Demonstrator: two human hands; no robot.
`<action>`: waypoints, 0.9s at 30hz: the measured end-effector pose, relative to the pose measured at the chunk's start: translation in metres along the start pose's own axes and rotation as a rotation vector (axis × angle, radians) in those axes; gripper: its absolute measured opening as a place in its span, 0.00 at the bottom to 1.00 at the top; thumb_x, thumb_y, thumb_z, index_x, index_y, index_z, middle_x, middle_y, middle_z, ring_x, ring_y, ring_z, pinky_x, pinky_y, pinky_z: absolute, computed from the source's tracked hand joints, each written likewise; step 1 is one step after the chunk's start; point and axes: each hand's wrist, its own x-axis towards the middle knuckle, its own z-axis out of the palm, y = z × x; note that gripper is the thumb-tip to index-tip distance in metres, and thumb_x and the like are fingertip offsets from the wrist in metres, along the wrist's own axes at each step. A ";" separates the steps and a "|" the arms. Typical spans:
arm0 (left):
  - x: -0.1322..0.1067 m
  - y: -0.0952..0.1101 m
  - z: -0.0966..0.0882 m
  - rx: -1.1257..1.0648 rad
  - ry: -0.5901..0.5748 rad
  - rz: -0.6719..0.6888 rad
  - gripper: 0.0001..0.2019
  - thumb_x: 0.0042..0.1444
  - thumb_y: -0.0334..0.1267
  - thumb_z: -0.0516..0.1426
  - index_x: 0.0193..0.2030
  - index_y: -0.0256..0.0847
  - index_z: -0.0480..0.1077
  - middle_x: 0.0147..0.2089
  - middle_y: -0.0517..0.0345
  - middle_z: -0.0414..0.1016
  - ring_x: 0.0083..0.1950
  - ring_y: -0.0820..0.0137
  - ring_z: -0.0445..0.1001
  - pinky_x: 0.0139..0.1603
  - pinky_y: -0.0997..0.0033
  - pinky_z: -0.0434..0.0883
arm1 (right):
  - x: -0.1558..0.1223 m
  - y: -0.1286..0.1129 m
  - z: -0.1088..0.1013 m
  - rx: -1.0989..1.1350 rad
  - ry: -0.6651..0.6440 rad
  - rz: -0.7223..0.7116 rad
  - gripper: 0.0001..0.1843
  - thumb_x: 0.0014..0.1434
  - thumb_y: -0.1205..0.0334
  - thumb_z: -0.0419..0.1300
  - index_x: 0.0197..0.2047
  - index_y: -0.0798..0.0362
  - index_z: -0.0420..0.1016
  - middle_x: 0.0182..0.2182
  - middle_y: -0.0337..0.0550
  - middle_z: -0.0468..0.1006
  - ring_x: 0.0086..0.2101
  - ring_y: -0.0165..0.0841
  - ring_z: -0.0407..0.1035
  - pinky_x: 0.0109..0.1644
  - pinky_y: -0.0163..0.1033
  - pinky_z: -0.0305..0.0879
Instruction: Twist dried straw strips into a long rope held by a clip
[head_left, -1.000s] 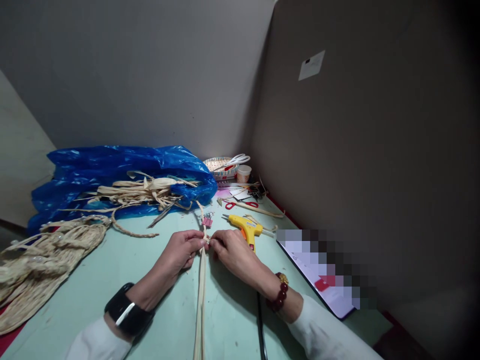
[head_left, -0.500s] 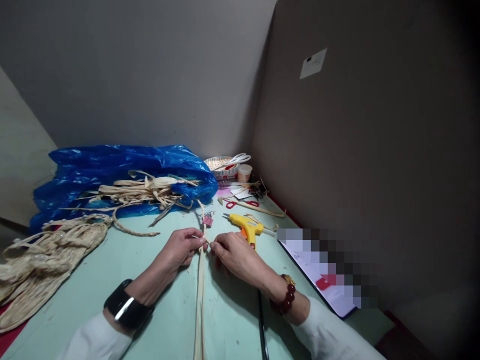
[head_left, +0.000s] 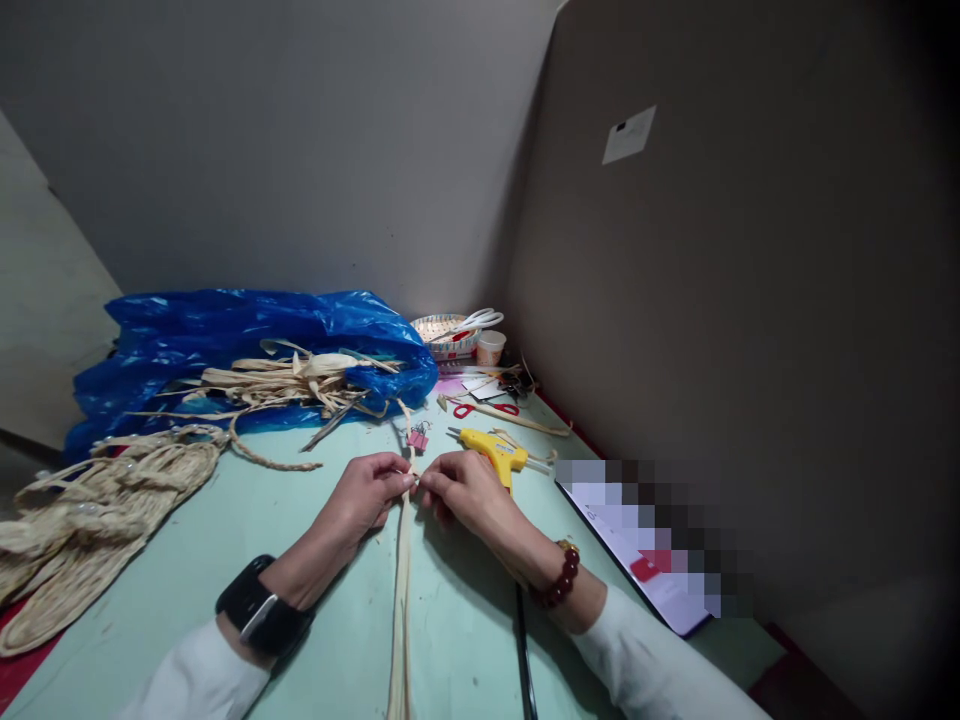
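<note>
Pale dried plant-fibre strips (head_left: 401,600) run down the middle of the table toward me. At their upper end they join a short braided piece (head_left: 406,416), with a pink binder clip (head_left: 418,440) at it. My left hand (head_left: 371,492) pinches the strips just below the clip, thumb against fingers. From the other side my right hand (head_left: 463,490) pinches a thin strand right beside the left fingertips. The exact crossing of the strands is partly hidden by the fingers. A yellow glue gun (head_left: 493,452) lies just behind my right hand.
Loose fibre strips (head_left: 300,380) lie on a blue plastic bag (head_left: 247,315) at the back left. A woven fibre piece (head_left: 127,510) is at left. Red-handled scissors (head_left: 486,409), a basket (head_left: 448,327), a paper cup (head_left: 490,348) and a phone-like screen (head_left: 645,560) are rightward.
My right hand has shifted slightly up and left, bringing its fingertips closer to the left ones. The left hand stays nearly in place, still pinching.
</note>
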 end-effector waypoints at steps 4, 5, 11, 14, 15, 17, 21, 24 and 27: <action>0.002 -0.004 -0.003 0.250 0.067 0.174 0.08 0.42 0.40 0.60 0.27 0.37 0.71 0.20 0.62 0.69 0.21 0.75 0.61 0.22 0.76 0.56 | 0.004 0.002 0.006 0.353 -0.026 0.150 0.10 0.56 0.64 0.53 0.25 0.57 0.69 0.21 0.40 0.72 0.17 0.25 0.63 0.20 0.30 0.61; 0.003 -0.005 -0.003 0.306 0.086 0.217 0.07 0.43 0.39 0.59 0.27 0.37 0.72 0.22 0.61 0.72 0.24 0.72 0.65 0.26 0.75 0.59 | 0.005 0.002 0.008 0.413 -0.024 0.174 0.09 0.55 0.65 0.53 0.25 0.58 0.68 0.21 0.40 0.72 0.16 0.25 0.63 0.19 0.30 0.61; 0.003 -0.003 -0.003 0.529 0.110 0.256 0.07 0.47 0.40 0.55 0.25 0.39 0.71 0.26 0.59 0.74 0.32 0.67 0.70 0.34 0.72 0.62 | 0.007 0.003 0.012 0.509 -0.035 0.206 0.07 0.52 0.67 0.53 0.24 0.58 0.67 0.19 0.39 0.72 0.16 0.24 0.64 0.18 0.28 0.62; 0.001 0.002 -0.003 0.600 0.105 0.253 0.08 0.48 0.41 0.54 0.26 0.40 0.70 0.27 0.59 0.74 0.32 0.67 0.70 0.35 0.71 0.61 | 0.009 0.006 0.010 0.428 -0.052 0.182 0.06 0.51 0.66 0.53 0.24 0.57 0.67 0.19 0.40 0.73 0.16 0.26 0.66 0.18 0.29 0.63; -0.001 0.003 -0.002 0.628 0.107 0.254 0.08 0.49 0.41 0.53 0.26 0.40 0.69 0.27 0.59 0.73 0.32 0.67 0.69 0.35 0.71 0.61 | 0.009 0.007 0.009 0.390 -0.049 0.161 0.06 0.51 0.66 0.54 0.24 0.57 0.68 0.19 0.41 0.74 0.16 0.27 0.67 0.19 0.30 0.63; -0.005 0.008 0.000 0.698 0.120 0.262 0.08 0.50 0.40 0.52 0.26 0.41 0.68 0.27 0.60 0.72 0.32 0.67 0.68 0.34 0.71 0.60 | 0.009 0.007 0.008 0.339 -0.041 0.130 0.06 0.51 0.66 0.54 0.24 0.57 0.69 0.20 0.43 0.75 0.18 0.29 0.69 0.21 0.30 0.64; -0.013 0.016 0.006 0.854 0.175 0.262 0.07 0.51 0.37 0.50 0.25 0.42 0.65 0.24 0.62 0.68 0.29 0.69 0.65 0.31 0.71 0.56 | 0.007 0.000 0.007 0.438 -0.075 0.167 0.09 0.52 0.67 0.53 0.23 0.58 0.68 0.19 0.45 0.76 0.18 0.28 0.70 0.21 0.29 0.62; -0.012 0.015 0.006 0.860 0.179 0.250 0.07 0.50 0.36 0.50 0.23 0.42 0.64 0.22 0.63 0.65 0.27 0.71 0.63 0.29 0.71 0.54 | 0.005 -0.003 0.011 0.568 -0.111 0.236 0.09 0.54 0.69 0.52 0.23 0.59 0.67 0.18 0.46 0.76 0.17 0.28 0.69 0.19 0.28 0.60; -0.004 0.006 0.001 0.712 0.133 0.249 0.06 0.48 0.37 0.52 0.22 0.41 0.64 0.20 0.64 0.64 0.26 0.72 0.62 0.28 0.72 0.56 | 0.005 -0.003 0.017 0.619 -0.107 0.241 0.10 0.55 0.70 0.52 0.23 0.58 0.66 0.17 0.46 0.75 0.17 0.29 0.70 0.20 0.29 0.61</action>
